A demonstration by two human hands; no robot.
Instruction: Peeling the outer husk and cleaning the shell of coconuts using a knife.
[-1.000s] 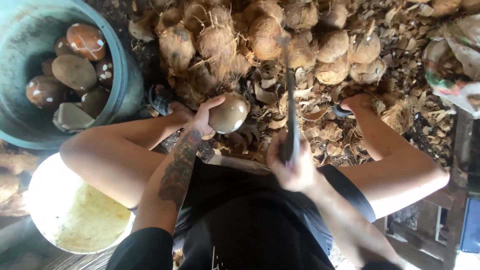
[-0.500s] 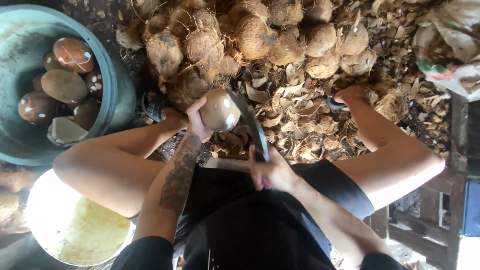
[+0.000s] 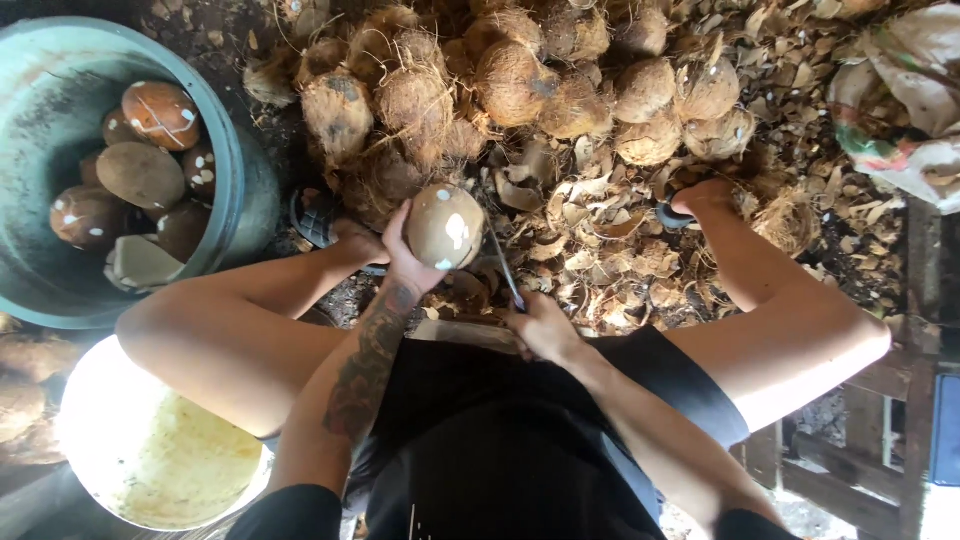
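A peeled coconut (image 3: 444, 226), brown with pale nicks, is held above the ground in front of the knees, at the near edge of the husk litter. It is gripped by the left hand (image 3: 405, 255), whose fingers are wrapped around its left and lower side. A knife (image 3: 503, 270) with a thin dark blade is positioned just beside the coconut on its right; whether the blade touches the shell cannot be told. The knife handle is enclosed by the right hand (image 3: 541, 326), which is clamped shut on it, just below the coconut.

A pile of unpeeled, fibrous coconuts (image 3: 520, 85) is located beyond the held coconut, along the upper edge of the ground area. Loose husk chips (image 3: 610, 250) are spread over the ground between this pile and the knees. A large blue-green tub (image 3: 235, 190) is placed at the left, and several peeled coconuts (image 3: 140, 175) are contained in it. A pale round basin (image 3: 150, 450) is set near the lower left, beside the left thigh. A bunched sack (image 3: 905, 100) is seen at the upper right corner.
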